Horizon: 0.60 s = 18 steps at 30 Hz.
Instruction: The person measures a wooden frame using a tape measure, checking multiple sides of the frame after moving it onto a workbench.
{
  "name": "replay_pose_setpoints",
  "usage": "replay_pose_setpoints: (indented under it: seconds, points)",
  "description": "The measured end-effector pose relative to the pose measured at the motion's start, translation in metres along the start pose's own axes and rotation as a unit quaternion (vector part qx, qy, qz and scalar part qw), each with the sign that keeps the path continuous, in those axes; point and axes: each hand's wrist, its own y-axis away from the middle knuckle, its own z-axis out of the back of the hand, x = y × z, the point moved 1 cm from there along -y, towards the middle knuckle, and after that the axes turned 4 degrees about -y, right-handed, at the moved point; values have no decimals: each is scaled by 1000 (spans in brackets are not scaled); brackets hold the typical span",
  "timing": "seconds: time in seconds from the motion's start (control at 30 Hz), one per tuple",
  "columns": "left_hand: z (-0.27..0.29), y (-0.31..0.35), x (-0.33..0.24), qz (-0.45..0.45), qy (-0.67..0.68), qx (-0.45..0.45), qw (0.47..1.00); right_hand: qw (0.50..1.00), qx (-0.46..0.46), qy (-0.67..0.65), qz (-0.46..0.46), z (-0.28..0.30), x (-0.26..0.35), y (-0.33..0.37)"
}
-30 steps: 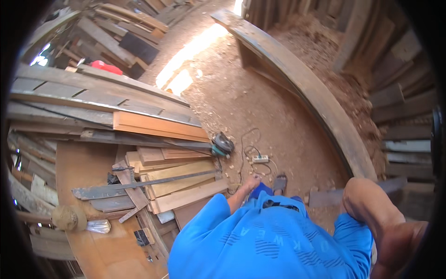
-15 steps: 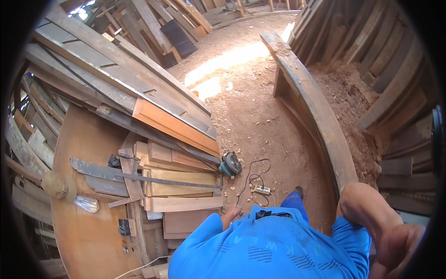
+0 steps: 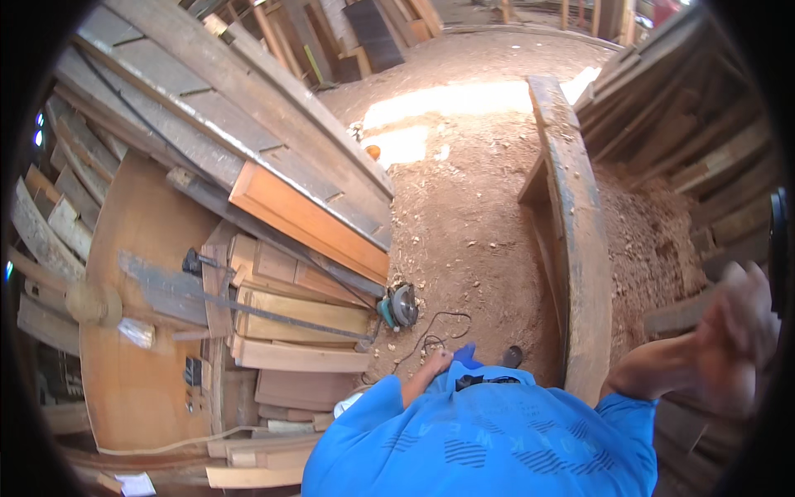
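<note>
My left hand (image 3: 436, 362) hangs low in front of my blue shirt, beside my blue trouser leg (image 3: 466, 356). Its fingers are too small to make out. On the right, my right hand (image 3: 733, 340) is raised with the elbow bent, smeared by motion, near a dark rounded object (image 3: 778, 248) at the picture's rim. A circular saw (image 3: 398, 307) with a teal body lies left of the middle, beyond my left hand and apart from it. Its dark cord (image 3: 447, 315) loops on the floor nearby.
A long heavy wooden beam (image 3: 590, 273) runs along the walkway on the right. At left lie stacked boards (image 3: 302, 316), an orange-brown panel (image 3: 310, 224) and a long metal straightedge (image 3: 281, 317). Wood shavings cover the dirt floor (image 3: 472, 248). Planks (image 3: 729, 157) lean at the far right.
My right hand has swung upward. My left hand has shifted slightly up and right in the picture. The view has turned, and the white power strip on the floor is no longer visible.
</note>
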Motion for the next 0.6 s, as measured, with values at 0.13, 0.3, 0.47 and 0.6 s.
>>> replay_pose_setpoints:
  seconds: [0.13, 0.3, 0.47, 0.6]
  points:
    - [34, -24, -87, 36, 79, -93, 992, 928, -21, 113, -354, -24, -162, 67]
    - [63, -94, -31, 82, 72, -78, 991, 801, 133, 25, -583, -101, -317, 189]
    - [114, -159, -36, 112, 10, 21, 993, 746, 245, 97, -612, -94, -469, 258]
    - [201, -254, -75, 136, -8, 55, 989, 652, 320, 156, -670, -79, -567, 345]
